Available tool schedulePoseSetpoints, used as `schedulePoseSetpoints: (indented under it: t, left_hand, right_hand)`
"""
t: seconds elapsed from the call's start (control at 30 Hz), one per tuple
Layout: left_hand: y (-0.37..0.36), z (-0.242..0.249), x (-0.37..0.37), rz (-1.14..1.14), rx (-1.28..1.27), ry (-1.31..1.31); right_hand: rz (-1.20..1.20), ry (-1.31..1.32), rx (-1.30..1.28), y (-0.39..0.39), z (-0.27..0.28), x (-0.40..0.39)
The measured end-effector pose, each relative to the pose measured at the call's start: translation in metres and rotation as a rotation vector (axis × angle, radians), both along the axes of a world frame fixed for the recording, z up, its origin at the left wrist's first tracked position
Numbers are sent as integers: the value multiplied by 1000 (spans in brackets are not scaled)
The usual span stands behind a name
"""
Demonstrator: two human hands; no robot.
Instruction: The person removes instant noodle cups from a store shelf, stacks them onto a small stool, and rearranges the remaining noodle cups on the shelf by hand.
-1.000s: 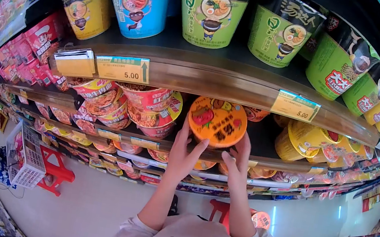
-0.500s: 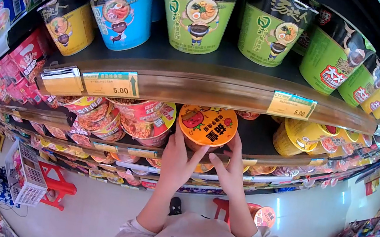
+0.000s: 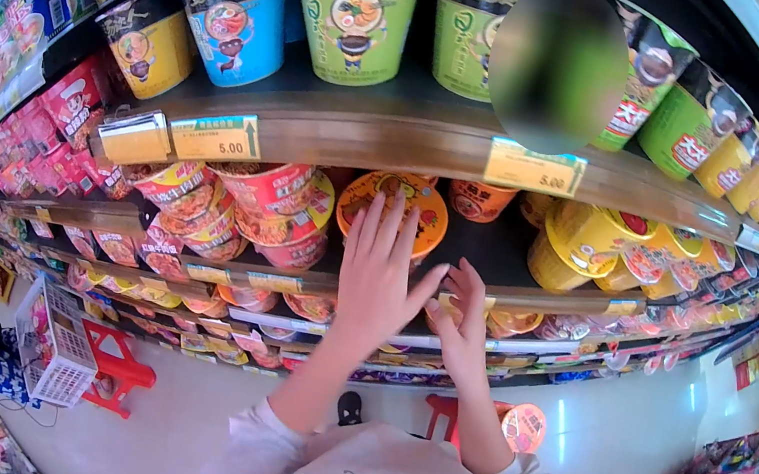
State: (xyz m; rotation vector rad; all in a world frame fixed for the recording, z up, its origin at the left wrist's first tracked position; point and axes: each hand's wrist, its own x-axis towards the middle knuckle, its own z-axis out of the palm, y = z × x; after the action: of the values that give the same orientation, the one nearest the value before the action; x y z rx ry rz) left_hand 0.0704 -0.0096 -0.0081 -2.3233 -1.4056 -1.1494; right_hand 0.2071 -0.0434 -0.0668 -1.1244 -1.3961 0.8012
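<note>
Shop, stocked noodle cups [image 3: 342,17], price tags [image 3: 215,137]

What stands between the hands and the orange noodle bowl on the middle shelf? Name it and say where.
Nothing visible. The left hand lies flat against the lid of the orange noodle bowl, fingers spread. The right hand sits lower at the shelf edge, just below and right of the bowl, with open space between them.

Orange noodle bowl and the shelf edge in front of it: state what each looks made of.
Orange noodle bowl: glossy printed lid, likely foil or coated paper, under the left hand; the body is hidden.
Shelf edge: brown, smooth, with a soft sheen, seemingly wood-look laminate or coated metal.
</note>
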Motion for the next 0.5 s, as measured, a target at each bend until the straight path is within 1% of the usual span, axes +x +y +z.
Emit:
schedulePoseSetpoints:
  t: [0.03, 0.07, 0.13, 0.17, 0.2, 0.27, 0.33, 0.4, 0.43, 0.5]
  left_hand:
    - [12, 2, 3, 13, 7, 16]
    - [23, -3, 5, 74, 37, 74]
    - [38, -15, 7, 140, -53, 170]
    - [38, -16, 9, 172, 1, 201]
    - [39, -18, 9, 172, 1, 203]
    - [44, -21, 11, 265, -50, 220]
    - [46, -25, 14, 303, -26, 220]
    - [49, -30, 13, 286, 31, 210]
    - [46, -30, 15, 296, 60, 181]
    - [33, -24, 28, 336, 19, 164]
  right_hand:
    - [-22, 39, -2, -6, -2, 5]
    - [-43, 76, -3, -12, -3, 10]
    - [-84, 87, 8, -29, -1, 23]
    - [-122, 103, 24, -36, 0, 29]
    - [-122, 105, 24, -42, -3, 36]
    - [-161, 160, -2, -54, -13, 55]
    - [-169, 217, -23, -67, -25, 74]
    - [-178, 271, -61, -82, -39, 93]
    - [-211, 272, -142, -91, -39, 100]
    - [-268, 244, -186, -101, -70, 125]
